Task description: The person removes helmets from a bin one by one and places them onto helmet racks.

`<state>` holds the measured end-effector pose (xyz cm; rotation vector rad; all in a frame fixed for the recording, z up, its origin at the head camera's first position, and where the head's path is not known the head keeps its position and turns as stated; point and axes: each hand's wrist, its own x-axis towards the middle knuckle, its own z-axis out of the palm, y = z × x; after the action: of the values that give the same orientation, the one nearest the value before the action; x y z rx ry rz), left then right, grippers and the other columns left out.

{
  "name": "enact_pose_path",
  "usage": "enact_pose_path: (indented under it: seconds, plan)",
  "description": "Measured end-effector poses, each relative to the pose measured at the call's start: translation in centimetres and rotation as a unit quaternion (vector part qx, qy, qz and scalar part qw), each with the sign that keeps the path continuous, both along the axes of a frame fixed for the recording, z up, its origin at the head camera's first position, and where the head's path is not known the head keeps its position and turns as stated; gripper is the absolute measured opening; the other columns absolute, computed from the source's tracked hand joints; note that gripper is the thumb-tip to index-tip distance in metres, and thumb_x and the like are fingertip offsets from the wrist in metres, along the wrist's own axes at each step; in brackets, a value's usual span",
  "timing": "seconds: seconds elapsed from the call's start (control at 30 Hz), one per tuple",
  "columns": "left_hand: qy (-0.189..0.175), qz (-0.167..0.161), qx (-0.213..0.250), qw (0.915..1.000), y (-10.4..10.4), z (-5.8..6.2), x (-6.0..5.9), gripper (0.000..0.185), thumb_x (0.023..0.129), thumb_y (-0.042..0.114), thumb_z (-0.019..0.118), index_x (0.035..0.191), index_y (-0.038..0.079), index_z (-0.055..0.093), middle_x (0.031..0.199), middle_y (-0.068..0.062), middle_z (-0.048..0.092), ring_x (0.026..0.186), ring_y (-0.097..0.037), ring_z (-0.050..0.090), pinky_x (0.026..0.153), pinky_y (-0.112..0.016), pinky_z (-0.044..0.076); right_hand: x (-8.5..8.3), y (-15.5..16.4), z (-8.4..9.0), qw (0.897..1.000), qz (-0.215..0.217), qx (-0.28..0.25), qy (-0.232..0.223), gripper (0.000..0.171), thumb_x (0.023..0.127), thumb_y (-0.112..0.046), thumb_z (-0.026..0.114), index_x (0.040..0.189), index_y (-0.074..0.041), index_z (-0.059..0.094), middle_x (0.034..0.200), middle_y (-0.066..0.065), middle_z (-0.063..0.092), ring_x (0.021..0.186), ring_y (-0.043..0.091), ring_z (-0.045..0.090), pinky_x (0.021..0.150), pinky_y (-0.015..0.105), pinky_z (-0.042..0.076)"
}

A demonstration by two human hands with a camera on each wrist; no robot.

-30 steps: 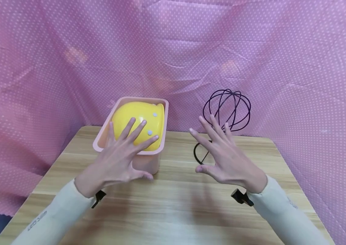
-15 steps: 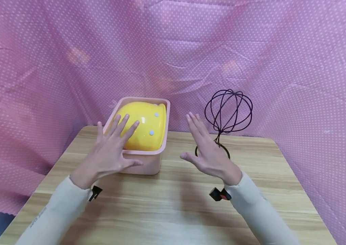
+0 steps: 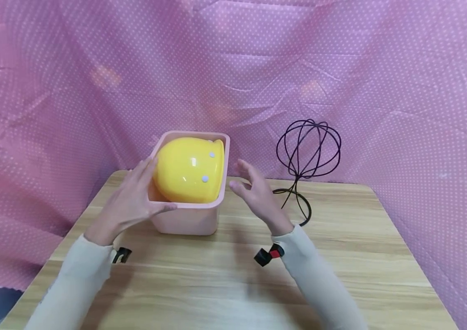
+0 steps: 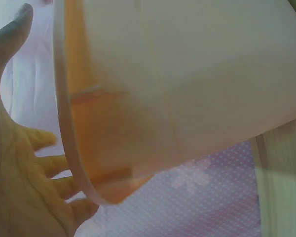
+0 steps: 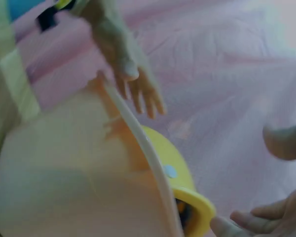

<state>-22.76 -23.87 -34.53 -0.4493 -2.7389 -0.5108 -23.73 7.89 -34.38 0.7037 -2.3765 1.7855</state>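
Helmet (image 3: pixel 188 169) lies in bin (image 3: pixel 186 222), domed end toward left hand (image 3: pixel 129 201), open end toward right hand (image 3: pixel 259 195); both spread, left nearer.

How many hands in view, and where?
2. Left hand: at the left side of the pink bin. Right hand: between the bin and the black wire stand.

"On the helmet (image 3: pixel 188 169)?"
"Glossy yellow, with pale grey spots."
"And for the bin (image 3: pixel 188 222)?"
"Plain pale pink."
"On the wire stand (image 3: pixel 297 178)?"
"Black."
"Across the curtain (image 3: pixel 233 68)?"
"Pinkish purple, with small white polka dots."
"Over the tabletop (image 3: pixel 204 279)?"
"Light brown, with streaky wood grain."
"Along the sleeves (image 3: pixel 76 279)?"
"Off-white."
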Motion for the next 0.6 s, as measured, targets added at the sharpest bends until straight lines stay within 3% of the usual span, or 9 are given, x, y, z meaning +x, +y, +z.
enact_pose_path:
  seconds: [0.17,0.23,0.4,0.6]
  plan:
    - [-0.072,0.032,0.05,0.9957,-1.0,-0.6,0.0,0.122,0.057,0.079,0.066,0.149,0.037,-0.003,0.159,-0.005,0.011,0.144,-0.036,0.017,0.102,-0.071,0.025,-1.4,-1.1,-1.0,0.991,-0.002,-0.089,-0.102,0.057,0.091,-0.022,0.061,0.14,-0.007,0.038,0.135,0.013,0.05,0.12,0.025,0.053,0.1,0.036,0.048]
    - [-0.09,0.043,0.067,0.9927,-1.3,-1.0,0.0,0.122,0.057,0.078,0.067,0.149,0.037,-0.003,0.159,-0.005,0.011,0.142,-0.036,0.023,0.102,-0.07,0.027,-1.8,-1.5,-1.4,0.987,-0.009,-0.105,-0.121,0.057,0.09,-0.021,0.062,0.139,-0.005,0.039,0.134,0.015,0.051,0.116,0.024,0.055,0.097,0.033,0.05]
    - [-0.083,0.018,0.111,0.9902,-1.8,-1.8,-0.3,0.114,0.059,0.069,0.073,0.147,0.041,0.007,0.148,-0.005,0.033,0.128,-0.028,0.04,0.101,-0.062,0.035,-2.7,-2.5,-1.6,0.982,-0.04,-0.116,-0.144,0.056,0.088,-0.021,0.065,0.137,-0.004,0.044,0.125,0.013,0.058,0.106,0.021,0.061,0.091,0.031,0.053]
    - [-0.096,0.037,0.102,0.9895,-2.1,-2.1,-0.4,0.112,0.06,0.073,0.069,0.149,0.024,0.021,0.144,-0.01,0.037,0.125,-0.028,0.042,0.101,-0.059,0.036,-3.6,-3.2,-0.9,0.98,-0.048,-0.089,-0.169,0.057,0.086,-0.018,0.066,0.136,-0.001,0.044,0.119,0.013,0.062,0.096,0.021,0.067,0.088,0.034,0.055]
